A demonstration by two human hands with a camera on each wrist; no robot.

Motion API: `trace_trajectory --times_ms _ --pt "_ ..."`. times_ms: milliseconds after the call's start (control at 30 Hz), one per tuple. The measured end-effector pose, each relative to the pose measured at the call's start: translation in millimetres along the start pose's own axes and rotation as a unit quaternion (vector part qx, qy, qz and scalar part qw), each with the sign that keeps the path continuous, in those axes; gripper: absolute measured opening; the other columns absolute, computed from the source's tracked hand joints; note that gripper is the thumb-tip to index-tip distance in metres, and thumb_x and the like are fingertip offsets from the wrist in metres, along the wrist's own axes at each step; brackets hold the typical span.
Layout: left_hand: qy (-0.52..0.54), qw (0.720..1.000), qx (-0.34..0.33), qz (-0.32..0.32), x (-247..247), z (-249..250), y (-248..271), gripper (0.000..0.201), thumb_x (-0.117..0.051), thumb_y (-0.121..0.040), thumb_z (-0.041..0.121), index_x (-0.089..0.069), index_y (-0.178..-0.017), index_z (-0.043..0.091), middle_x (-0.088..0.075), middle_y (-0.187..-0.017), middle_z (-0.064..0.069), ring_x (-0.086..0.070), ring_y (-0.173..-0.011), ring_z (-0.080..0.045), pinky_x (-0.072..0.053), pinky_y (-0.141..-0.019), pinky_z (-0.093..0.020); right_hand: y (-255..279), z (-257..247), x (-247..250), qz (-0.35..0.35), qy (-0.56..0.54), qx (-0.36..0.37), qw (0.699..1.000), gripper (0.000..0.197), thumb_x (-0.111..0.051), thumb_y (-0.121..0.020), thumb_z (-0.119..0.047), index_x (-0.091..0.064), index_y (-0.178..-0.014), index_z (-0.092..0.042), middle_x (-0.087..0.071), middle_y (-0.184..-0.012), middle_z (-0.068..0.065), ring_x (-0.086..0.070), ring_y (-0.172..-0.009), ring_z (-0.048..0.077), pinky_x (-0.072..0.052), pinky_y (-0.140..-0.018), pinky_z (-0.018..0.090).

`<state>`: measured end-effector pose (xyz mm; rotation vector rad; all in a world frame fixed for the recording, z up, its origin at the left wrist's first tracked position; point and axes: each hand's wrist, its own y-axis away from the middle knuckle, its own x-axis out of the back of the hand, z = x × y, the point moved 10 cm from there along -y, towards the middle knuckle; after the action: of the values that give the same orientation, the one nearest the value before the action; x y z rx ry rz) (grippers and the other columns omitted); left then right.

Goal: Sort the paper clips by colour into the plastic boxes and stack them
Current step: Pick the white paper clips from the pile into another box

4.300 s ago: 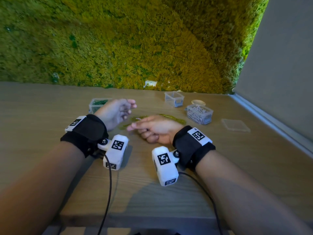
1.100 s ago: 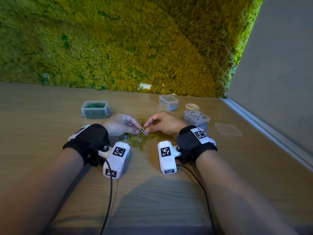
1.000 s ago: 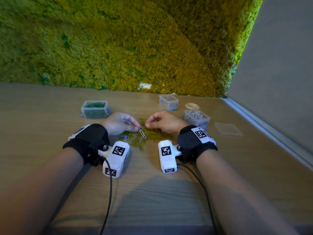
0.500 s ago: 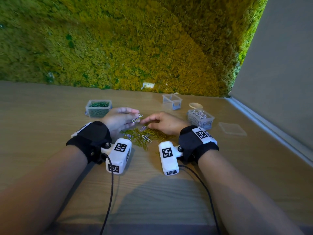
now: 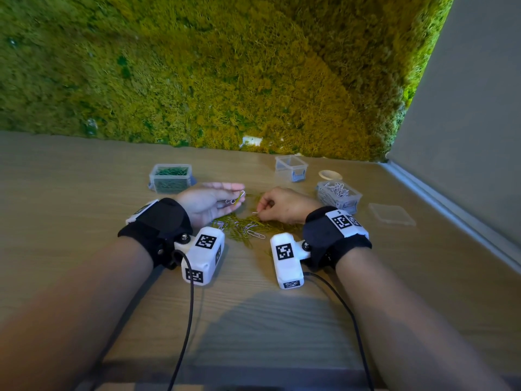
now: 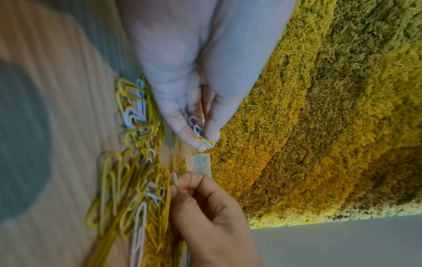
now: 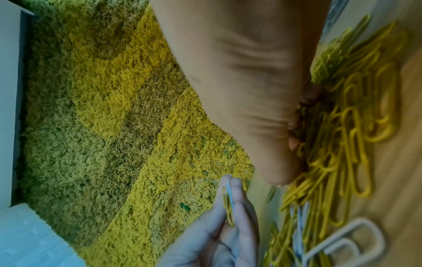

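A pile of yellow and white paper clips (image 5: 248,228) lies on the table between my hands. My left hand (image 5: 236,197) hovers just above the pile's far left edge, pinching a few white clips and one yellow clip (image 6: 203,140) between thumb and fingers. My right hand (image 5: 260,211) rests on the pile's right side, its thumb and forefinger pinching the end of a white clip (image 6: 174,178). A box of green clips (image 5: 170,177) stands at the back left. At the right is a box of white clips (image 5: 338,194), and an empty box (image 5: 291,167) stands behind it.
A clear lid (image 5: 390,214) lies flat to the right of the white-clip box, and a tape ring (image 5: 329,174) lies behind that box. The moss wall (image 5: 225,80) closes the back. A grey wall (image 5: 465,122) runs along the right edge of the table.
My right hand has drawn back from the left hand, dropped onto the pile and pinched a white clip. The left hand stays raised with its clips.
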<state>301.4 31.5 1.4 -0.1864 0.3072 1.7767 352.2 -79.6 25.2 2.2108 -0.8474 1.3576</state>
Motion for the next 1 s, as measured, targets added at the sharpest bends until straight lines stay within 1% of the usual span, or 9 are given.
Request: trace_trajectory --times_ms 67,133,200,300,433,600,800,900,1000 --pt "0.005 1.000 -0.009 0.005 1.2 1.9 -0.1 0.020 -0.050 -0.090 -0.008 -0.063 -0.097 0.005 -0.069 -0.082 -0.006 -0.069 -0.068 -0.009 -0.057 -0.068 -0.019 1.3 3.1 5.8 0.026 -0.052 -0.001 0.998 0.010 -0.066 -0.085 -0.016 -0.070 -0.092 -0.013 -0.060 -0.071 -0.010 -0.051 -0.065 0.004 -0.039 -0.055 0.010" --pt "0.010 1.000 -0.014 0.012 3.8 3.1 -0.5 0.020 -0.051 -0.089 -0.008 -0.064 -0.097 0.005 -0.068 -0.086 -0.005 -0.069 -0.068 -0.009 -0.057 -0.067 -0.018 1.3 8.9 9.1 0.042 -0.148 -0.009 0.988 0.005 -0.065 -0.082 -0.012 -0.070 -0.084 -0.013 -0.068 -0.078 0.001 -0.053 -0.067 0.010 -0.042 -0.059 0.020" --pt "0.005 1.000 -0.018 0.015 5.6 3.5 -0.7 0.021 -0.053 -0.088 -0.008 -0.064 -0.098 0.006 -0.071 -0.080 -0.003 -0.070 -0.069 -0.008 -0.057 -0.067 -0.018 2.4 13.6 11.2 0.055 -0.262 -0.013 0.964 0.009 -0.067 -0.079 -0.005 -0.066 -0.077 -0.014 -0.066 -0.079 0.006 -0.051 -0.064 0.013 -0.041 -0.054 0.024" --pt "0.000 0.999 -0.026 0.020 7.2 5.1 -0.8 0.023 -0.055 -0.086 -0.009 -0.065 -0.097 0.008 -0.072 -0.072 0.000 -0.068 -0.069 -0.007 -0.056 -0.065 -0.018 3.8 15.7 10.2 0.051 -0.403 -0.014 0.913 0.013 -0.070 -0.080 0.000 -0.062 -0.080 -0.010 -0.059 -0.074 0.004 -0.049 -0.059 0.010 -0.041 -0.051 0.020" --pt "-0.005 0.999 -0.037 0.021 7.1 7.5 -0.3 0.022 -0.056 -0.086 -0.007 -0.066 -0.097 0.010 -0.073 -0.076 0.001 -0.069 -0.070 -0.004 -0.054 -0.061 -0.014 2.0 16.7 3.9 0.024 -0.501 -0.017 0.865 0.006 -0.066 -0.084 0.000 -0.063 -0.084 -0.005 -0.064 -0.071 0.003 -0.054 -0.057 0.007 -0.048 -0.052 0.014" --pt "0.015 0.999 -0.033 0.014 8.4 6.0 -1.2 0.021 -0.056 -0.086 -0.005 -0.066 -0.099 0.008 -0.074 -0.084 -0.003 -0.070 -0.075 -0.006 -0.057 -0.071 -0.019 2.1 15.9 2.4 0.008 -0.509 -0.006 0.861 0.008 -0.061 -0.087 0.003 -0.063 -0.089 -0.005 -0.068 -0.076 0.005 -0.061 -0.060 0.007 -0.051 -0.057 0.014" --pt "0.104 0.994 0.025 -0.008 1.1 -3.2 -1.4 0.022 -0.047 -0.094 0.000 -0.062 -0.103 0.013 -0.073 -0.081 0.002 -0.068 -0.068 -0.003 -0.056 -0.071 -0.022 1.2 8.6 7.9 0.021 -0.525 0.017 0.851 0.013 -0.060 -0.086 0.005 -0.063 -0.092 -0.006 -0.070 -0.076 0.006 -0.060 -0.059 0.007 -0.050 -0.056 0.015" --pt "0.177 0.983 0.053 -0.009 -4.0 -6.3 -0.5 0.021 -0.042 -0.095 -0.002 -0.061 -0.102 0.005 -0.070 -0.082 -0.006 -0.064 -0.075 -0.010 -0.057 -0.067 -0.023 2.3 0.3 13.9 0.041 -0.510 0.036 0.858 0.019 -0.062 -0.085 0.004 -0.060 -0.101 -0.007 -0.068 -0.082 0.007 -0.058 -0.060 0.007 -0.047 -0.054 0.014" --pt "0.240 0.966 0.094 -0.005 -7.8 -11.7 1.0 0.020 -0.041 -0.096 -0.001 -0.059 -0.104 -0.004 -0.061 -0.095 -0.018 -0.062 -0.083 -0.021 -0.058 -0.064 -0.022 5.1 -12.1 20.2 0.064 -0.499 0.074 0.861 0.018 -0.063 -0.085 0.005 -0.060 -0.100 -0.004 -0.067 -0.084 0.009 -0.058 -0.066 0.011 -0.050 -0.062 0.016"
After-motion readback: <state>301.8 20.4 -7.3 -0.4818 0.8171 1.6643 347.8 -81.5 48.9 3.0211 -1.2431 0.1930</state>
